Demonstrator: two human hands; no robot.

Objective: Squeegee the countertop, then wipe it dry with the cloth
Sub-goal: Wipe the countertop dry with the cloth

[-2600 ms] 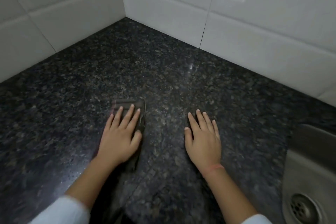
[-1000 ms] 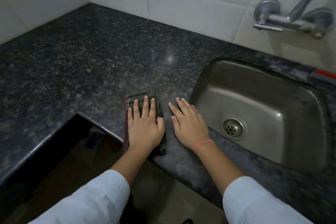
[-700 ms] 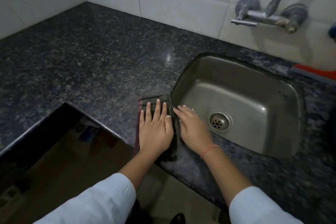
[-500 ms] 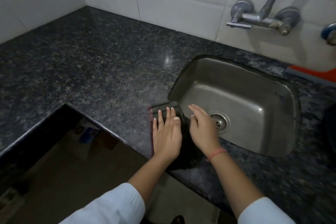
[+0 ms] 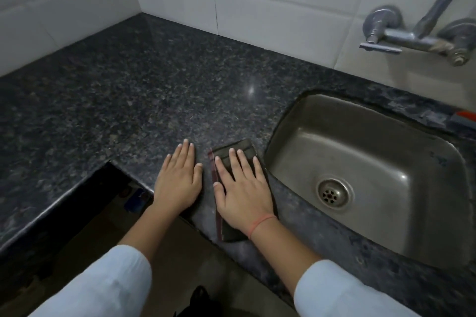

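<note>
A dark folded cloth [image 5: 235, 149] with a reddish edge lies on the black speckled granite countertop [image 5: 128, 98], just left of the sink and near the counter's front edge. My right hand [image 5: 243, 188] lies flat on the cloth with fingers spread, pressing it down and covering most of it. Beside it, my left hand [image 5: 179, 183] rests flat on the bare granite, holding nothing. No squeegee is clearly in view.
A steel sink [image 5: 386, 141] with a drain is set into the counter on the right. A wall tap [image 5: 412, 36] hangs above it. An orange-red object [image 5: 467, 116] is cut off at the right edge. White tiles back the corner. The counter drops to the floor [image 5: 108, 201].
The cloth slid right along the counter to the sink's edge. It passed from under my left hand to under my right hand; my left hand now rests on bare granite.
</note>
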